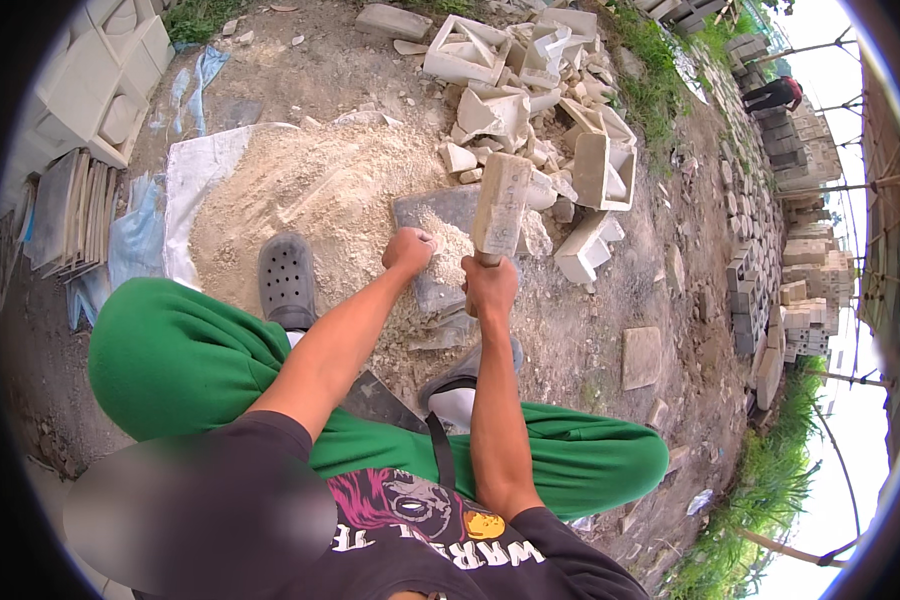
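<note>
My right hand [491,288] is wrapped round the short handle of a mallet. The mallet's dusty, pale, block-shaped head [502,205] stands up above the fist. To its left, my left hand [409,250] is closed at the edge of a dark grey slab [440,208]; whatever it may hold is hidden by the fingers. Pale crushed grit [448,240] lies on the slab between the two hands. A wide heap of the same pale powder and crumbs [320,185] spreads to the left on a white sheet [198,172].
Broken hollow blocks [605,160] and rubble pile up beyond the mallet. My grey clogs [288,280] flank the slab. Thin boards [70,215] and pale moulded blocks [120,90] stand at left. A flat square slab [641,358] lies right. Another person [773,94] stands far off by stacked blocks.
</note>
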### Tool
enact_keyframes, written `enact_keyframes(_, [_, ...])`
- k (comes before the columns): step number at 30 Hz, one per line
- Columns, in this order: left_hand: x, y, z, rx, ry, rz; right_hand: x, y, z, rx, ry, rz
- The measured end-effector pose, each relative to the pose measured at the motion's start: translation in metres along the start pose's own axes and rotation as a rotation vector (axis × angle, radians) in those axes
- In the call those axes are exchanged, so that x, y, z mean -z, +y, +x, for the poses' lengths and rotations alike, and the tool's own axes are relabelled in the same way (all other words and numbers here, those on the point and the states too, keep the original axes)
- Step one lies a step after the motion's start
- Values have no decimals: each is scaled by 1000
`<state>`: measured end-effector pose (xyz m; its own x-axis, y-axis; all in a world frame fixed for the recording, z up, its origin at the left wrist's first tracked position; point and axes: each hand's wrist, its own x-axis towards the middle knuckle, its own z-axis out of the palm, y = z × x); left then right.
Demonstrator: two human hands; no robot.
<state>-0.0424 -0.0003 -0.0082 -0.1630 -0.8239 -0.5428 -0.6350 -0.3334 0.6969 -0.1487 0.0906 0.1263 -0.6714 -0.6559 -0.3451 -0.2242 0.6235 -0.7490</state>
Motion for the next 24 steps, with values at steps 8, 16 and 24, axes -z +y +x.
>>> enact_keyframes(8, [-5, 16, -2, 59, 14, 38, -51, 128, 15, -80, -114, 39])
enact_keyframes(16, [0, 8, 0, 14, 56, 57, -16, 58, -2, -160, -67, 34])
enact_keyframes(24, [-4, 25, -10, 28, 49, 109, -37, 118, 13, -27, -52, 7])
